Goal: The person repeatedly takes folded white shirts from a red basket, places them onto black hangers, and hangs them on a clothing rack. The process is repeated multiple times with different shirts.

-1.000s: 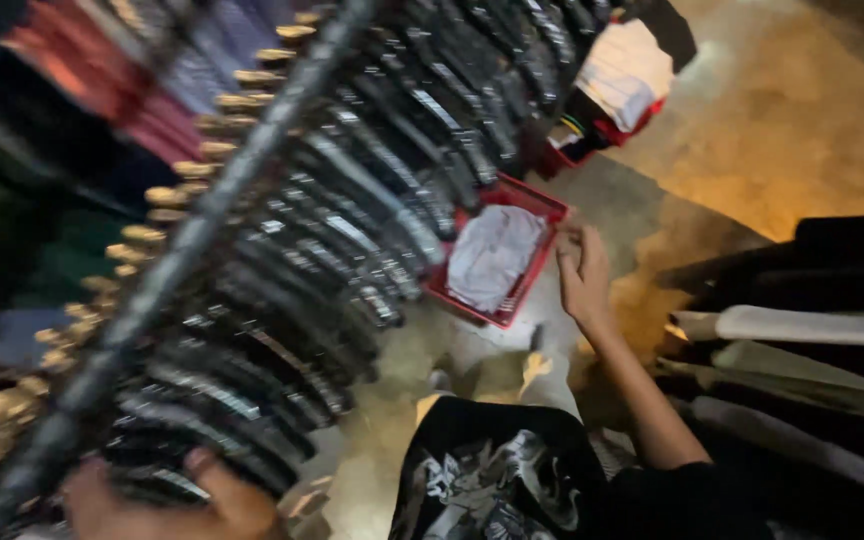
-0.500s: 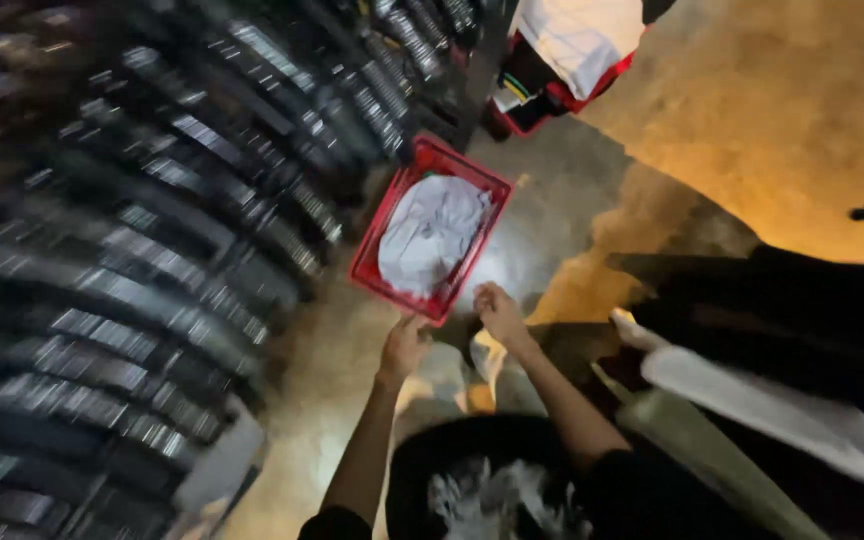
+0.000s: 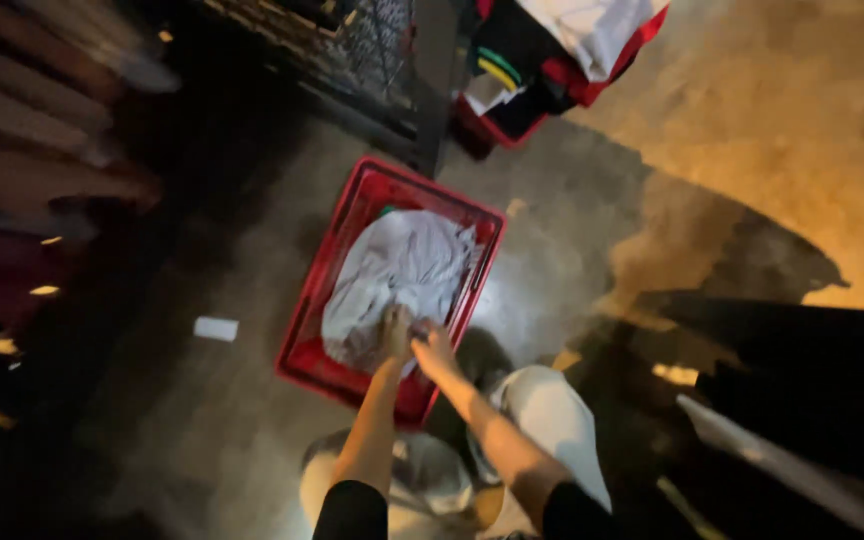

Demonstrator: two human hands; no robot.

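far left is a dark blur of hanging clothes (image 3: 42,200), too smeared to tell apart. on the floor (image 3: 592,250) right of them lies a small white scrap (image 3: 216,328). next comes a red crate (image 3: 337,270), set at a tilt on the floor, with a pale cloth (image 3: 397,270) heaped inside it. both hands reach down into the crate's near end: the left hand (image 3: 396,333) presses onto the cloth's near edge with its fingers curled into the fabric, and the right hand (image 3: 436,350) sits just beside it, touching the same edge, though blur hides whether its fingers are closed on the cloth or only resting there. below the arms show the person's light trousers (image 3: 552,430). up top, right of the crate, a second red crate (image 3: 472,125) holds white and dark garments. far right, dark garments (image 3: 802,400) hang.
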